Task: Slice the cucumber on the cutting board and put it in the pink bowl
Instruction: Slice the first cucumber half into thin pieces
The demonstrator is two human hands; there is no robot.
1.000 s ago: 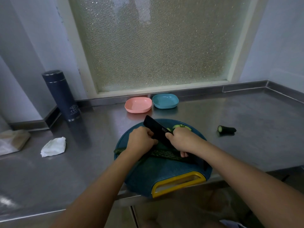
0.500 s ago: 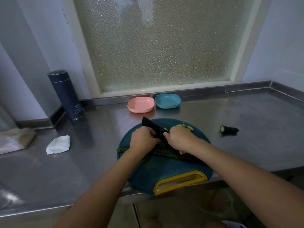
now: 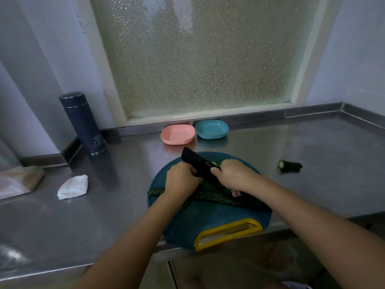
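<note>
Right at the near edge, the yellow handle [image 3: 229, 226] of the round teal cutting board [image 3: 208, 217] hangs over the lip of the steel counter [image 3: 312, 184]. On the board lies the cucumber [image 3: 210, 198], long, dark green and bumpy-skinned, stretched left to right across the middle, its left tip poking past the board's rim.

The left hand [image 3: 181, 180] is down on it, fingers curled over the top, pinning it to the board. The right hand [image 3: 233, 176] is wrapped tight round the knife [image 3: 195, 163], whose broad black blade angles away to the far left between the two hands. Whether the edge is in the cucumber I cannot tell; the hands hide the spot. Just beyond the blade, a few pale green slices [image 3: 214, 163] sit on the far part of the board.

To the right, a stubby cucumber end [image 3: 289, 165] lies on the counter with its cut face turned left. To the left lies a crumpled white tissue [image 3: 73, 187].

Now the containers, side by side against the back wall: the pink bowl [image 3: 178, 134], shallow, only its own smooth inside showing, and just beside it the blue bowl [image 3: 212, 129], likewise. Far left stands a dark blue flask [image 3: 83, 124], upright, lid on. Behind it all is the frosted window [image 3: 198, 59].
</note>
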